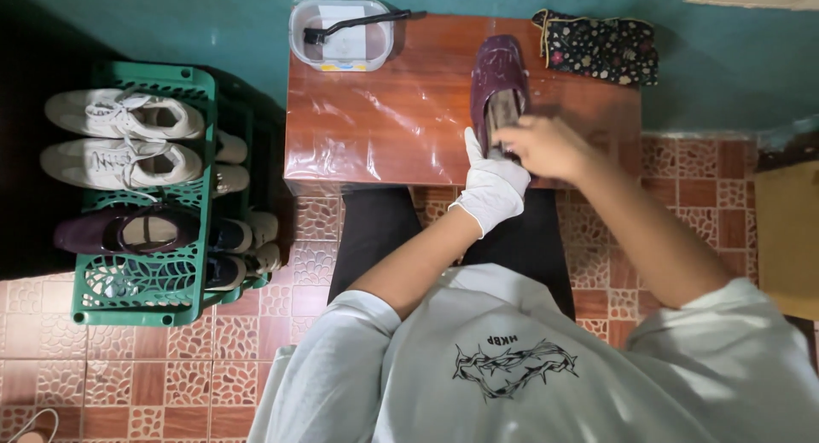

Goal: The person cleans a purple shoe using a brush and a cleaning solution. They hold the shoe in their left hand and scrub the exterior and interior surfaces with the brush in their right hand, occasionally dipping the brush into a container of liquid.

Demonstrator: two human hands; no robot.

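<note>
— Where is the shoe?

— The dark maroon shoe (497,76) lies on the tabletop (384,110), toe pointing away from the person, well to the right of the clear plastic tub (341,35) that stands at the far left corner. The tabletop is reddish-brown wood under a glossy plastic sheet.

— And the hands?

— Both meet at the shoe's heel end. The left hand (493,183), in a white glove, is closed around the heel, with one finger lying up along the shoe's left side. The right hand (546,144) is bare; its fingers are curled narrow at the shoe's opening, but what they pinch there cannot be told.

— What is in the tub?

— A black brush (354,23) lies across its rim, handle pointing right towards the shoe.

— Anything else near the shoe?

— A dark floral cloth pouch (601,46) lies just beyond the tabletop's far right corner, close to the toe. Well to the left of the tabletop stands a green plastic rack (141,298) holding two white sneakers (119,140) and another maroon shoe (128,231), with more pairs on a lower tier.
</note>
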